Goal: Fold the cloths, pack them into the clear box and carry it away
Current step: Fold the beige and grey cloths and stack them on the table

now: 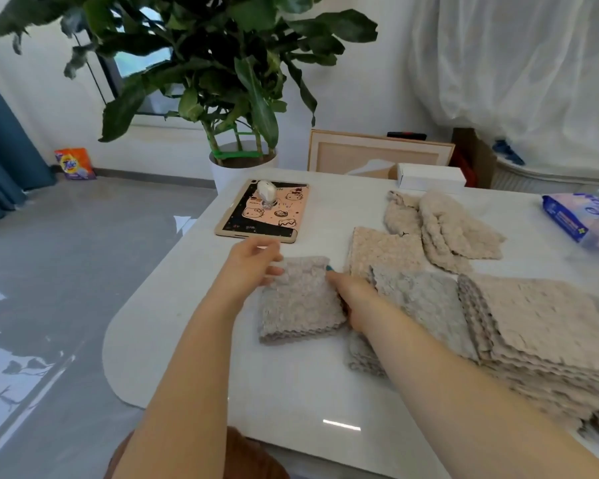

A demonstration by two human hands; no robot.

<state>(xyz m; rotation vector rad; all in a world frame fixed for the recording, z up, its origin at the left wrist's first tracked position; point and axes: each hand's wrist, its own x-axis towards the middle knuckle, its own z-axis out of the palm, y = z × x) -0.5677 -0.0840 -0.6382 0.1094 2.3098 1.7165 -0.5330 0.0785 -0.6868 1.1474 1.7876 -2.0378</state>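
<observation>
Left of the folded grey cloth (300, 300), the left hand (251, 262) rests at its far-left corner, fingers loosely curled, thumb and fingertips touching the cloth edge, not clamped on anything. Beyond that cloth sits a tablet (261, 212) w/ a cartoon-cat case and a small white gadget (267, 193) on top. Cloth itself lies flat on the white table (187, 340), already doubled over, scalloped edge toward the person. Right hand (351, 299) presses along the cloth's right side, fingers stretched nearly straight, index tip at the far-right corner; whether it grips or only pushes, can't tell. Just right of that hand: a loose grey cloth (426, 305) and a beige one (382, 250), then two rumpled beige cloths (453, 229) farther back, and a tall stack of unfolded cloths (550, 326) at the table's right. Clear box isn't in view.

Risks, as I judge: fluffy fabric could spring open if hands lift too soon, so the fold goes uneven. Right forearm lies over the loose cloths and could drag them or nudge the stack when it pulls back.
</observation>
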